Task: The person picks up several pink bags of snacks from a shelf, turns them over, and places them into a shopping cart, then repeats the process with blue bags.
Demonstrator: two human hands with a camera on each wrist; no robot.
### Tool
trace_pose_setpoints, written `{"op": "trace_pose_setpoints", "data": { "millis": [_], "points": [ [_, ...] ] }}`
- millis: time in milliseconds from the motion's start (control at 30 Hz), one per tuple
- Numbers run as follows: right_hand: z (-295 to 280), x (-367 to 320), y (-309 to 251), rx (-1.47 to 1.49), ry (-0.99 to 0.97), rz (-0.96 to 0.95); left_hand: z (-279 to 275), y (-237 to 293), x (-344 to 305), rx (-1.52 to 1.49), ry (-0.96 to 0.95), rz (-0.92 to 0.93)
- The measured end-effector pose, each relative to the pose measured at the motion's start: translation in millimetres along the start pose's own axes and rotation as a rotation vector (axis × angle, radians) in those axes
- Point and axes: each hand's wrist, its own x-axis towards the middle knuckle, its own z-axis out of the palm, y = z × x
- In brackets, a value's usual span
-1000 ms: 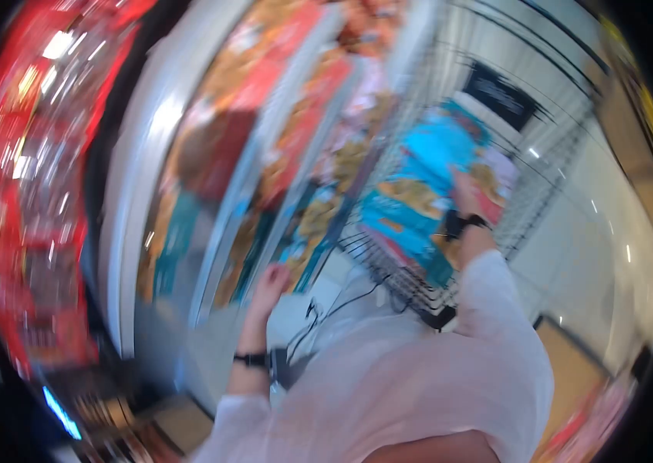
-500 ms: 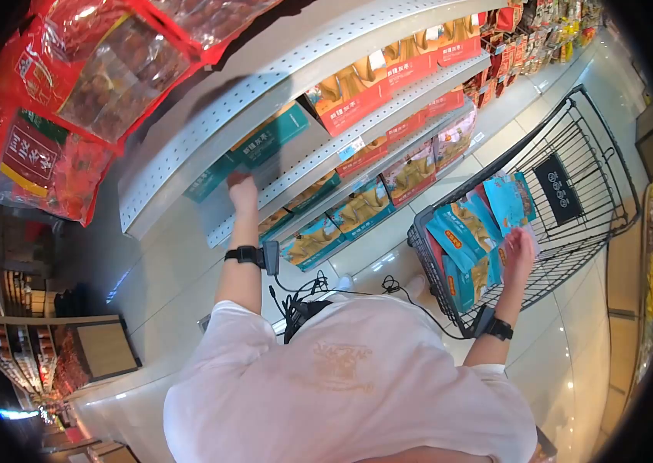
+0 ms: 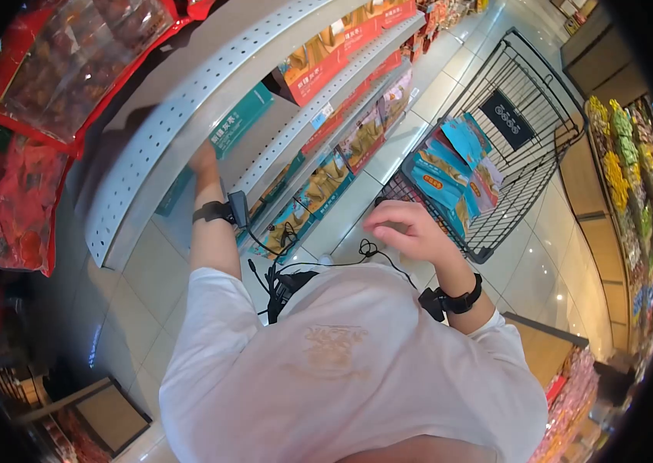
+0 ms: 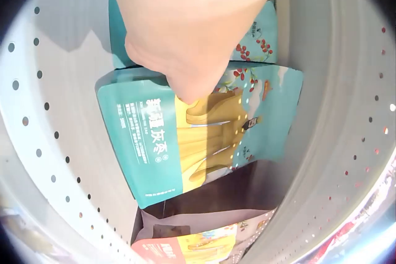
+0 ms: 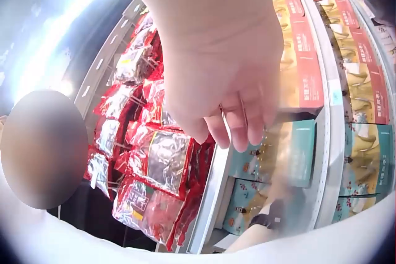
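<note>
The left hand [image 3: 204, 160] reaches onto a shelf at a teal bag [image 3: 241, 119]. In the left wrist view that hand [image 4: 185, 60] lies over the top edge of the teal bag [image 4: 161, 146], beside a second teal bag [image 4: 117, 35]; its fingertips are mostly hidden, so its hold cannot be told. The right hand [image 3: 411, 228] is in the air in front of the body, holding nothing, with fingers loosely bent. The right wrist view shows the same hand [image 5: 229, 84] with its fingers hanging relaxed.
A black wire cart [image 3: 531, 147] with several blue bags [image 3: 450, 174] stands at the right. Red bags [image 3: 21, 193] hang at the upper left. Lower shelves hold teal bags [image 3: 326, 185] and red ones. Cables [image 3: 288, 266] hang by the waist.
The right hand has moved left, away from the bags in the cart, to the front of the body. The left hand reaches further in among the shelved teal bags. The view has shifted.
</note>
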Motion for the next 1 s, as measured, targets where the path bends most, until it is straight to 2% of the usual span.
{"op": "trace_pose_setpoints", "data": {
  "millis": [33,133,200,233,300,333,400,533,600,667,733,767,833,867,933,967,1000],
  "points": [
    [6,1,-4,0.027,-0.019,-0.006,-1,1,0,0.092,0.0,0.02],
    [22,7,-21,0.043,-0.04,-0.059,7,-10,-11,-0.14,-0.075,-0.012],
    [29,12,-31,0.036,-0.044,-0.114,-27,35,-28,-0.585,-0.251,-0.264],
    [32,15,-35,0.015,-0.065,-0.158,-37,46,-36,-0.589,-0.251,-0.263],
    [35,19,-39,-0.011,-0.084,-0.208,-54,61,-52,-0.561,-0.315,-0.465],
    [36,21,-39,-0.021,-0.1,-0.212,-62,68,-60,-0.564,-0.313,-0.461],
    [39,24,-41,-0.026,-0.116,-0.215,-79,77,-79,-0.774,-0.236,-0.539],
    [41,33,-45,-0.035,-0.148,-0.285,-123,87,-102,-0.827,-0.24,-0.6],
    [41,39,-42,-0.029,-0.166,-0.303,-140,88,-113,-0.881,-0.428,-0.722],
    [40,42,-36,-0.057,-0.174,-0.31,-155,95,-129,-0.907,-0.478,-0.715],
    [36,45,-28,-0.058,-0.181,-0.289,-169,112,-140,-0.742,-0.688,-0.526],
    [33,46,-23,-0.059,-0.188,-0.263,-175,124,-142,-0.741,-0.688,-0.525],
    [27,47,-13,-0.061,-0.173,-0.262,-184,151,-144,-0.593,-0.943,-0.441],
    [22,48,-10,-0.066,-0.156,-0.262,-185,162,-144,-0.593,-0.944,-0.437],
    [7,47,-3,-0.094,-0.128,-0.233,-183,183,-145,-0.69,-1.001,-0.129],
    [-1,45,-1,-0.12,-0.103,-0.203,-184,194,-142,-0.756,-1.092,-0.14],
    [-10,45,0,-0.123,-0.095,-0.202,-182,202,-142,-0.758,-1.097,-0.133]
  ]
}}
